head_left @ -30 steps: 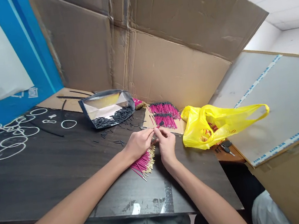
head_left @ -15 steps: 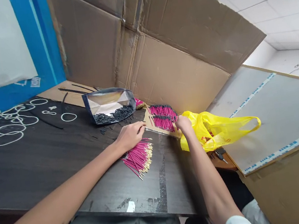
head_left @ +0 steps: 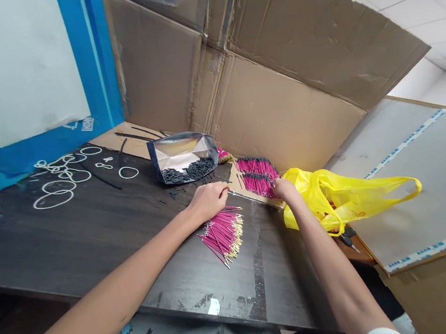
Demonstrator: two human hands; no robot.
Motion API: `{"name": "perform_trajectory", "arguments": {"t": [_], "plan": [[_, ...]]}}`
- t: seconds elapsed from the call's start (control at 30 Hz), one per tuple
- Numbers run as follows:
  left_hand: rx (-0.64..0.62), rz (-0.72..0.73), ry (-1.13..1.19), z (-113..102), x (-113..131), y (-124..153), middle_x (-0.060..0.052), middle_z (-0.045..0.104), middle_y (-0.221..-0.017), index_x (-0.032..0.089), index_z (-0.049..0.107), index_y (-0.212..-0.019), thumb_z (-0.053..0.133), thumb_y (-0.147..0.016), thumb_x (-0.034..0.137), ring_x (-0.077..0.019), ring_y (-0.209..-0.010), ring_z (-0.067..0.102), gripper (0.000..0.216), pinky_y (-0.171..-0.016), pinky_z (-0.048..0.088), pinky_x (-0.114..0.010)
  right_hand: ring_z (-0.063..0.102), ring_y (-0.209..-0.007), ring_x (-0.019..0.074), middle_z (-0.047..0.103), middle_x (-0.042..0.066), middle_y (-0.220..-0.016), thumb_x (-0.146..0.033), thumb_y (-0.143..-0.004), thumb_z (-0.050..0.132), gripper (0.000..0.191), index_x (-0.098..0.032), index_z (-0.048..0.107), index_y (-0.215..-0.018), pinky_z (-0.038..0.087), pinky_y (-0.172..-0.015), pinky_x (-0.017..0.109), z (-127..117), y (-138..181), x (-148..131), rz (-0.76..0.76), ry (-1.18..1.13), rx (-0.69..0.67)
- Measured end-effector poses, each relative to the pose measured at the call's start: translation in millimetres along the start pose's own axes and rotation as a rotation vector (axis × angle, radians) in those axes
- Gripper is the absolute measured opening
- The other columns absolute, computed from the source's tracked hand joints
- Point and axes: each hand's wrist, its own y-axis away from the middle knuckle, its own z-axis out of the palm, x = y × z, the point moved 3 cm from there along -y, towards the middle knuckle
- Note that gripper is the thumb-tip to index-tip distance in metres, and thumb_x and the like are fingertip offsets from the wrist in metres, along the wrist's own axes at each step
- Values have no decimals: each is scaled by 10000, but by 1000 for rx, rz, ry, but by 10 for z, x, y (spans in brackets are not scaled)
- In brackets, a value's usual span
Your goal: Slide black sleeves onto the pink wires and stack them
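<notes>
My left hand (head_left: 209, 200) is curled closed over the dark table, its thumb and forefinger pressed together; anything in them is too small to make out. Just below it, thin magenta rods with gold-coloured tips (head_left: 225, 232) lie spread like a fan. Further right, my right hand (head_left: 285, 189) is closed at the edge of two rows of magenta rods with black ends (head_left: 258, 175), which lie on a cardboard piece. Its fingertips are hidden, so I cannot tell what they grip. Behind my left hand an open pouch (head_left: 184, 159) holds many short black tubes.
White rubber bands (head_left: 58, 186) and black strips lie at the left of the table (head_left: 111, 234). A yellow plastic bag (head_left: 336, 197) rests beside my right wrist, with keys (head_left: 349, 240) below it. Cardboard walls (head_left: 281, 108) stand along the back.
The camera view has swung left, so everything appears further right. Both hands stay at nearly the same places on the table, with small finger movements at most.
</notes>
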Motion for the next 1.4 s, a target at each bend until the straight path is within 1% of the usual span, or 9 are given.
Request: {"name": "perform_trajectory", "arguments": {"t": [0.23,0.47,0.53,0.63,0.77,0.87,1.07,1.27,1.4], "plan": [[-1,-14,-5,-29,-32,-13,-51,809,-1064,224,774,-1020,462,-962,262,-255,-962,748,319,-835,542,-338,710,-1121,273,747,244,-1126,-126,-894,601,366,-55,743,-1224,480,-938,277,-7,74,-30,9,-20,80],[76,-107,-21,-112,-213,-59,-65,804,-1076,222,768,-1023,481,-944,243,-271,-980,737,298,-864,538,-364,706,-1093,293,729,252,-1142,-153,-963,507,319,-45,736,-1156,476,-878,296,104,270,93,3,-79,128],[99,-129,-27,-134,-278,-75,-80,794,-1071,209,764,-1015,481,-937,228,-275,-990,722,293,-884,530,-373,702,-1067,293,728,230,-1130,-178,-970,514,298,-70,716,-1161,474,-869,310,146,435,71,-44,-124,206],[89,-103,-38,-169,-334,-93,-99,766,-1041,189,758,-981,476,-931,219,-271,-999,681,288,-916,509,-383,675,-1083,268,720,164,-1167,-202,-1012,453,289,-144,681,-1181,469,-890,318,243,775,-83,-214,-243,391],[-91,26,30,-171,-266,-93,-92,729,-962,176,769,-938,539,-920,302,-261,-938,635,263,-915,494,-397,653,-1104,232,712,115,-1206,-255,-1036,471,263,-187,670,-1194,468,-941,302,435,1149,-420,-502,-396,351],[-262,126,88,-122,-149,-74,-74,714,-957,199,777,-911,591,-913,403,-249,-948,627,276,-915,488,-385,628,-1162,240,704,113,-1224,-222,-1038,462,291,-203,671,-1240,469,-945,315,493,1213,-588,-609,-410,329],[-423,182,68,-16,-36,-69,-63,695,-981,203,768,-973,596,-909,408,-226,-899,631,276,-849,485,-354,605,-1156,229,690,95,-1208,-222,-1048,465,298,-218,691,-1242,475,-925,322,545,1053,-615,-641,-477,363],[-459,162,10,1,0,-97,-58,687,-893,191,748,-903,576,-898,399,-219,-810,617,270,-783,471,-342,596,-1121,228,697,76,-1105,-261,-1030,543,227,-232,751,-1115,460,-908,322,561,1001,-744,-753,-466,380],[-486,163,-24,55,13,-103,-77,700,-883,176,726,-880,537,-903,371,-228,-799,628,273,-765,469,-345,622,-1087,228,705,72,-1058,-299,-1019,575,202,-230,759,-1062,463,-850,309,487,962,-826,-727,-416,315]]}}
